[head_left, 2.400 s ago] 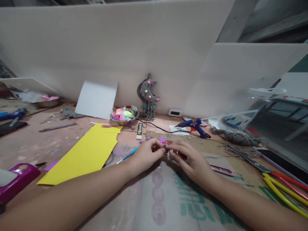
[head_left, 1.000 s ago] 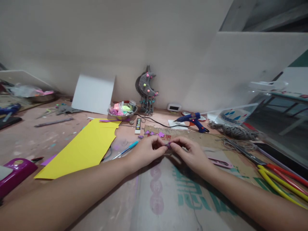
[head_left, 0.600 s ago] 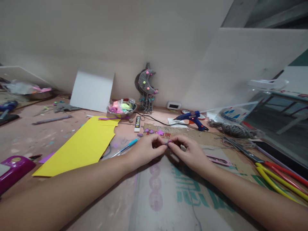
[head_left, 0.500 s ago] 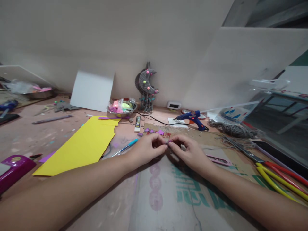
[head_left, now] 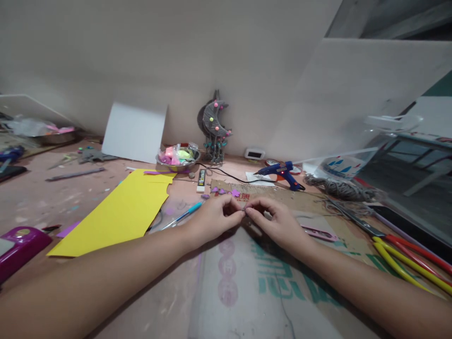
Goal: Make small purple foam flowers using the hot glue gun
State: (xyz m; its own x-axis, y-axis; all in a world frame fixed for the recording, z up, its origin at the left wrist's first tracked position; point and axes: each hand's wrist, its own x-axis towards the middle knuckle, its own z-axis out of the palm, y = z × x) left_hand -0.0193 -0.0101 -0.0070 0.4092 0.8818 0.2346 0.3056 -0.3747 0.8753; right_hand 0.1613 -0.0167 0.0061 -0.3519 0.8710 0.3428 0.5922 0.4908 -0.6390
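Observation:
My left hand (head_left: 221,214) and my right hand (head_left: 271,216) meet fingertip to fingertip above the cardboard sheet (head_left: 243,273). Thumb and forefinger of each are pinched together at a tiny purple piece (head_left: 245,209), mostly covered by the fingers; its exact kind is hard to make out. Just beyond the hands lie several small purple cut-outs, one a purple flower shape (head_left: 235,193). A blue pen (head_left: 183,215) rests left of my left hand. To the right of my right hand is a pink cutter knife (head_left: 320,233).
Yellow paper (head_left: 116,212) and a purple stapler-like tool (head_left: 24,249) lie left. Behind are a bowl of colored clay packets (head_left: 178,157), a moon-shaped ornament (head_left: 214,122) and a blue glue gun (head_left: 281,173) with cord. Scissors (head_left: 395,245), a phone (head_left: 413,230) and grey yarn (head_left: 339,187) sit right.
The fingertips have shifted slightly and less of the purple piece shows between them. Both hands keep their pinch; the view has moved only a little.

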